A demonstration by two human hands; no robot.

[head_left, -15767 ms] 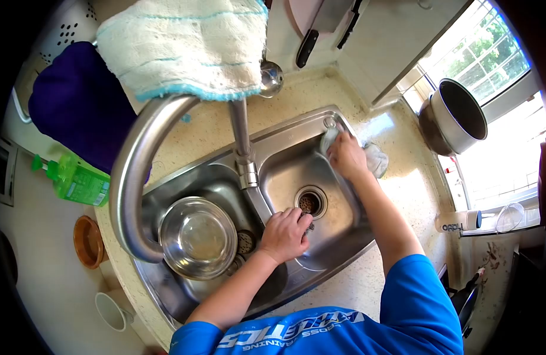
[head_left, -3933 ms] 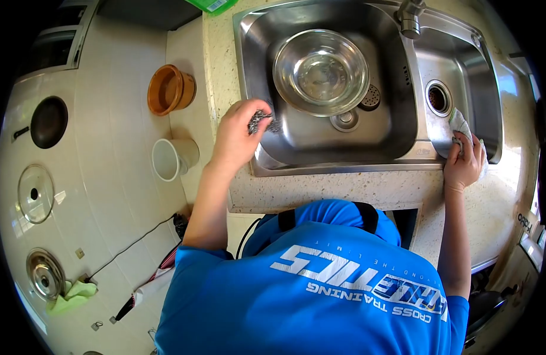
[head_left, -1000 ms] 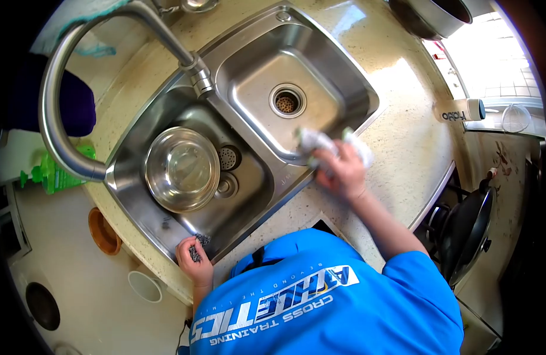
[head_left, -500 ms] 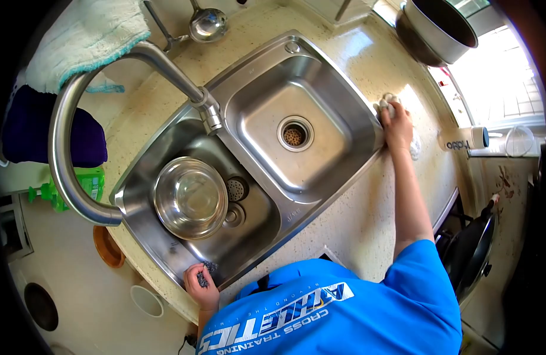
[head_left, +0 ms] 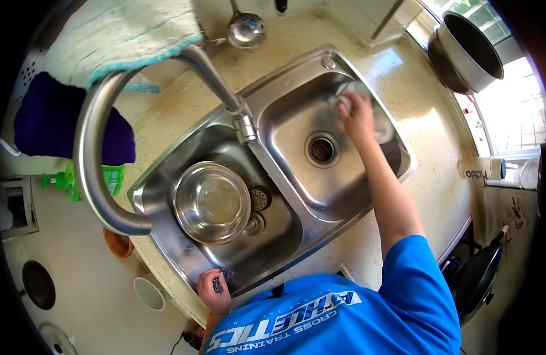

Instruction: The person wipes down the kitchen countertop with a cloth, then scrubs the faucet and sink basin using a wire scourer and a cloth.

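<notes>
My right hand (head_left: 359,121) is closed on a whitish cloth (head_left: 384,130), over the far side of the right sink basin (head_left: 290,127). Part of the cloth hangs below the fingers, and motion blurs it. At the near corner of the left basin (head_left: 273,228), my left hand (head_left: 213,299) rests with its fingers wrapped around a dark grey steel wool scourer (head_left: 218,285). A clear glass bowl (head_left: 184,204) stands in the left basin, beside a perforated drain strainer (head_left: 260,198).
A curved steel faucet (head_left: 88,154) arches over the left side, with a towel (head_left: 125,38) near its top. Green soap bottle (head_left: 71,180) and purple cloth (head_left: 60,124) are at left. A ladle (head_left: 246,29), a pot (head_left: 468,50) and a black pan (head_left: 477,272) surround the counter.
My right hand has moved left with the cloth, from the counter right of the sink to over the right basin. My left hand stays at the sink corner with the scourer. The view has shifted slightly.
</notes>
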